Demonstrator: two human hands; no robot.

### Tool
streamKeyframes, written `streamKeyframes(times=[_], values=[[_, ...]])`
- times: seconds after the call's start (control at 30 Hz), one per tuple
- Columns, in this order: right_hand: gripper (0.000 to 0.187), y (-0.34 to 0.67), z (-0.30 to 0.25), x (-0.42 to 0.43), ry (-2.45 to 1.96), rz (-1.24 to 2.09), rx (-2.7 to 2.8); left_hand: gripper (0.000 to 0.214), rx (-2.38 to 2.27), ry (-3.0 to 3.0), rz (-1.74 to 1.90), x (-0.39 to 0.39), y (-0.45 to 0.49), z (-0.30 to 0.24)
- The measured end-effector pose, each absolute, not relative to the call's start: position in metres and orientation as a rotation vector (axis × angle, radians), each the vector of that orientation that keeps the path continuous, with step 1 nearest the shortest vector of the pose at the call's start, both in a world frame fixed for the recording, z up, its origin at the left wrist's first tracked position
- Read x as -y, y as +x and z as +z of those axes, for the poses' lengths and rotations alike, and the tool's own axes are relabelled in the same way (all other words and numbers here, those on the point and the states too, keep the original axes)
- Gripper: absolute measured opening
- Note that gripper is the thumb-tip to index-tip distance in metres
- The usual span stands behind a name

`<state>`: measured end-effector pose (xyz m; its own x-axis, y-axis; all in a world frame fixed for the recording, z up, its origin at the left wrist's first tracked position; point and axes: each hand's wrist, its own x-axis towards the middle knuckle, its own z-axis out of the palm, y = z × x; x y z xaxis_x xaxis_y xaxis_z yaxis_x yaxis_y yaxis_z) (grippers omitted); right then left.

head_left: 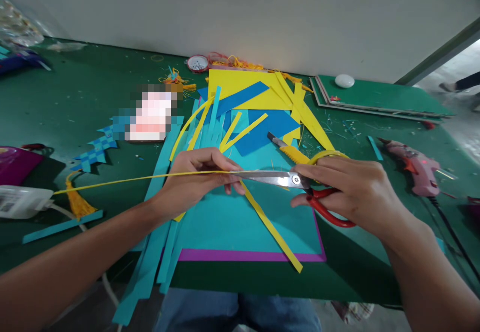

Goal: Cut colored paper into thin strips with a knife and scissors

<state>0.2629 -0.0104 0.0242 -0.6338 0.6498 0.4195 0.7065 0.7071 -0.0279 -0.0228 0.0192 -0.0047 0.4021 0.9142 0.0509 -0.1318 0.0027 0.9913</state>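
My left hand pinches a long thin yellow paper strip that stretches out to the left above the table. My right hand grips red-handled scissors, fingers through the loops, with the blades lying along the strip at my left fingertips. Both hands hover over a teal paper sheet on a purple sheet. A wider yellow strip lies slanted across the teal sheet.
Teal, blue and yellow strips and sheets cover the green table. A yellow utility knife lies behind my right hand. A pink glue gun rests at the right, a white adapter and yellow tassel at the left.
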Motion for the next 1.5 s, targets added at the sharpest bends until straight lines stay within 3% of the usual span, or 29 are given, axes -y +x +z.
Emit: streamKeyframes(times=[0.3, 1.5], values=[[0.046, 0.261, 0.024, 0.01, -1.077, -0.091, 2.537, 0.013, -0.782, 1.295, 0.938, -0.019, -0.022, -0.005], [0.039, 0.259, 0.02, 0.011, -1.051, -0.03, 2.57, 0.013, -0.795, 1.307, 0.825, -0.018, -0.021, -0.004]])
